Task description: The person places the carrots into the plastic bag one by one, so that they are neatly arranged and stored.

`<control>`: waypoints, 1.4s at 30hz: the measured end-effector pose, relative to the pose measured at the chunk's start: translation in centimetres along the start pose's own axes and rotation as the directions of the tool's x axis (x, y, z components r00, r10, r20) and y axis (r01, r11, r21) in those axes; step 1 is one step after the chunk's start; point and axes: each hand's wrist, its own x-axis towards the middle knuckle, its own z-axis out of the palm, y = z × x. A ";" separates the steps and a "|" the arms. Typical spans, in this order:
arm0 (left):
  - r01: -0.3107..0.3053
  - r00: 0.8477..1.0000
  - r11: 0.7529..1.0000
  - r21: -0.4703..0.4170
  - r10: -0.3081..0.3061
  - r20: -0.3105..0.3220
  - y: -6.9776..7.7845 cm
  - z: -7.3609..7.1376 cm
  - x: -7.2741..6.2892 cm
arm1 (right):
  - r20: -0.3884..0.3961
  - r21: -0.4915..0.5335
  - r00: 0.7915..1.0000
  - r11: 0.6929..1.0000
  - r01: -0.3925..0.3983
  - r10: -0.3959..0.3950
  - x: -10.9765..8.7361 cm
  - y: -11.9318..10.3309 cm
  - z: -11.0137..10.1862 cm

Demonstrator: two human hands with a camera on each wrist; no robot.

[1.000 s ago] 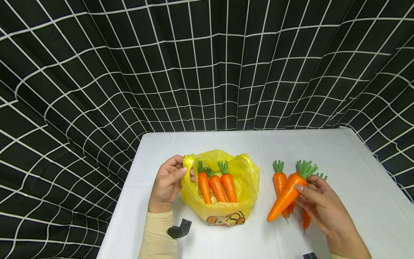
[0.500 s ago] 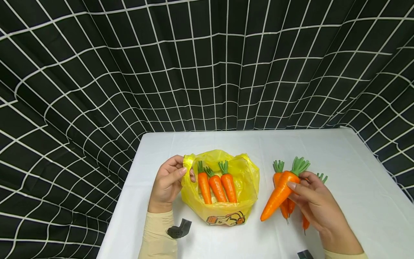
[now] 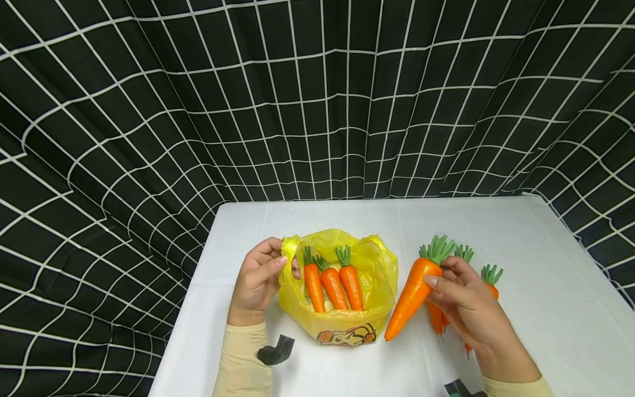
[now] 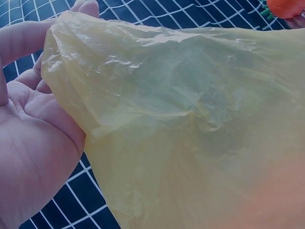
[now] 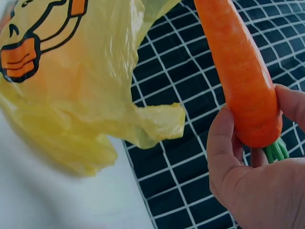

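Note:
In the head view my left hand [image 3: 258,281] pinches the left rim of a yellow plastic bag [image 3: 302,322]. The bag's mouth gapes upward, and carrots [image 3: 351,289] with green tops lie inside. Thin, see-through bag film [image 4: 143,119] fills most of the left wrist view. My right hand [image 3: 468,311] holds another carrot [image 3: 412,295] near its leafy end, between thumb and fingers. Its tip points down and toward me, just right of the bag. In the right wrist view that carrot [image 5: 243,71] is apart from the bag [image 5: 95,109].
More carrots [image 3: 436,318] lie on the white table [image 3: 560,309], partly hidden behind my right hand. A black grid-patterned curtain [image 3: 347,127] surrounds the table at the back and sides. Dark camera mounts [image 3: 275,350] sit at the wrists.
My right hand has moved left with the carrot, from above the loose carrots to close beside the bag. The left hand and the bag have stayed in place.

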 end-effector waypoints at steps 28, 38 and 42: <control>-0.015 1.000 1.000 -0.009 0.015 0.021 -0.2 -0.1 0.1 | 0.092 -0.045 0.996 0.999 -0.018 0.023 0.6 -1.3 4.2; -0.022 0.998 0.998 -0.053 0.025 0.052 -0.2 -0.2 0.1 | 0.094 -0.067 0.996 0.998 0.003 0.003 1.2 -1.7 5.2; -0.018 0.999 0.999 -0.042 0.020 0.044 -0.2 -0.1 0.1 | 0.084 -0.083 0.996 0.997 0.000 0.007 1.6 -1.8 5.7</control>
